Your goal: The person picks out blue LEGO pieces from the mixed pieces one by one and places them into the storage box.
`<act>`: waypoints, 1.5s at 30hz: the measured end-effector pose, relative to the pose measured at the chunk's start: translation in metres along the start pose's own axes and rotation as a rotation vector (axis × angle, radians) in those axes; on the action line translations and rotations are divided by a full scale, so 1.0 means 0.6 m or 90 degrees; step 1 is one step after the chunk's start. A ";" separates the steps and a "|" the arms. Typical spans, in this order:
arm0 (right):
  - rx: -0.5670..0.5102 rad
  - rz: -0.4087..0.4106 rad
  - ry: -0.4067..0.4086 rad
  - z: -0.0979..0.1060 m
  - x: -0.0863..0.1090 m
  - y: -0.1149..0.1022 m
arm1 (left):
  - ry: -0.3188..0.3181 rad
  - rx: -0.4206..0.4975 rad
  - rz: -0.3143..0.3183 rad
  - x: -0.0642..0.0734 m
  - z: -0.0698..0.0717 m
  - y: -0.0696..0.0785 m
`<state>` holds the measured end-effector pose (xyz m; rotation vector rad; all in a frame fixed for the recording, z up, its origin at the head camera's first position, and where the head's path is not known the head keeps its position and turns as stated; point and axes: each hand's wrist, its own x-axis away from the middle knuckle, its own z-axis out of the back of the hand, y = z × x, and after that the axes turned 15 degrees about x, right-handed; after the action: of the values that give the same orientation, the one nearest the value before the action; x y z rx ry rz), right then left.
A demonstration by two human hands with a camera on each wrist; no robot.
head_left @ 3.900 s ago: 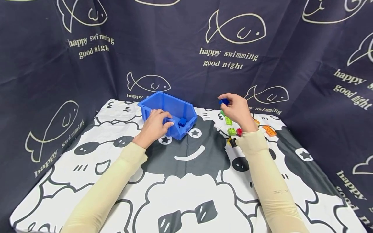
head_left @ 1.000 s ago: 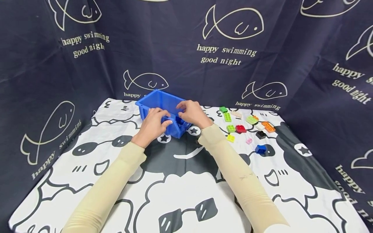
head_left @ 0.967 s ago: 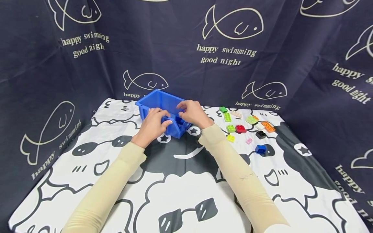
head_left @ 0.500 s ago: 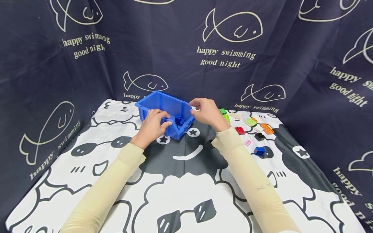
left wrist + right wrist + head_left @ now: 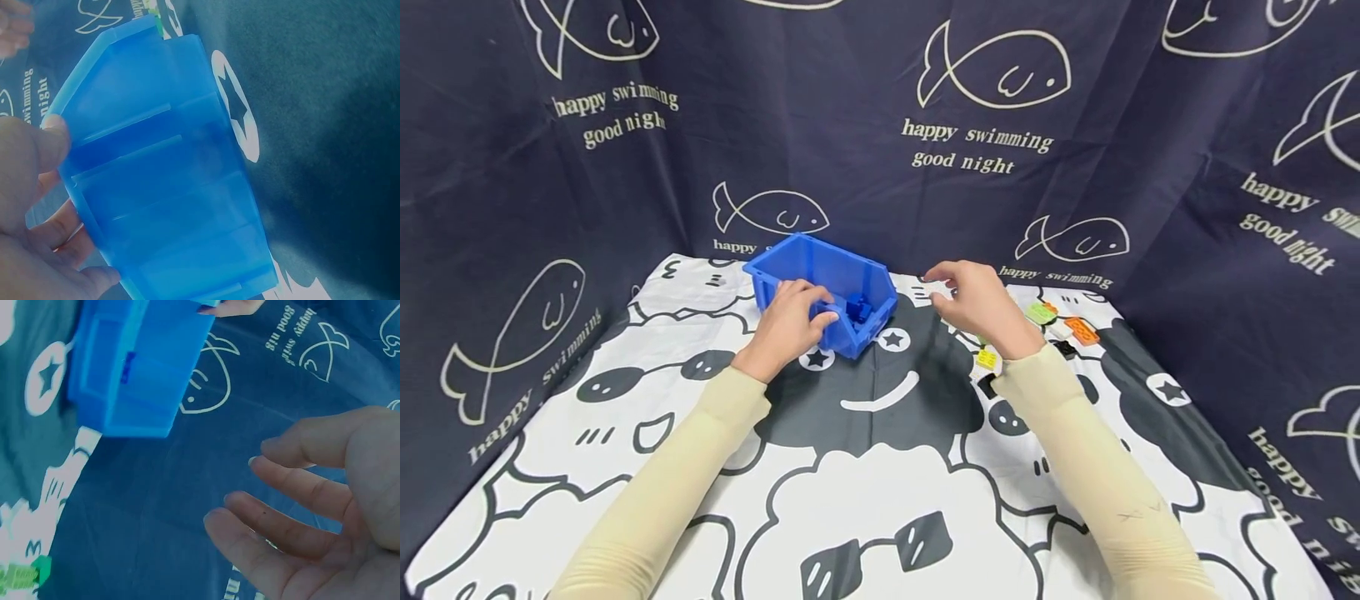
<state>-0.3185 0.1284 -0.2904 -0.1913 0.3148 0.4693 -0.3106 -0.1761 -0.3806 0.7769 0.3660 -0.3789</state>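
Observation:
A blue storage bin (image 5: 852,342) stands at the back of the table, with several blue toy bricks (image 5: 859,307) inside. My left hand (image 5: 790,321) grips the bin's near rim, thumb on one side and fingers on the other, as the left wrist view also shows. My right hand (image 5: 981,302) hovers over the table between the bin and the loose bricks. Its fingers are loosely bent, and nothing is between them in the right wrist view. The hand and sleeve hide part of the loose bricks in the head view.
Loose bricks lie at the right: a yellow brick (image 5: 987,359), a light green brick (image 5: 1041,313), an orange brick (image 5: 1081,331) and a black brick (image 5: 1063,348). A dark fish-print curtain (image 5: 880,183) hangs behind the sheep-print cloth (image 5: 880,500).
My right hand carried a blue brick to the bin, then came out and moved right, empty. More blue bricks are in the bin. The left hand stays on the rim.

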 end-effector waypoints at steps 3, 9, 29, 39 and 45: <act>0.012 0.003 -0.015 0.001 0.020 0.018 | 0.003 -0.004 -0.002 -0.002 0.003 0.000; 0.048 0.008 -0.042 0.000 0.053 0.052 | 0.010 0.001 -0.005 -0.005 0.010 -0.001; 0.128 -0.078 -0.117 -0.001 0.134 0.174 | 0.003 0.012 0.005 -0.005 0.016 -0.003; 0.125 -0.150 -0.242 -0.030 0.153 0.219 | -0.002 0.015 0.003 -0.005 0.010 -0.001; 0.136 -0.166 -0.311 -0.048 0.162 0.240 | 0.002 0.020 0.001 -0.006 0.003 -0.002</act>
<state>-0.3115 0.2870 -0.3662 0.0925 -0.1389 0.2097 -0.3141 -0.1776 -0.3788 0.8079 0.3639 -0.3829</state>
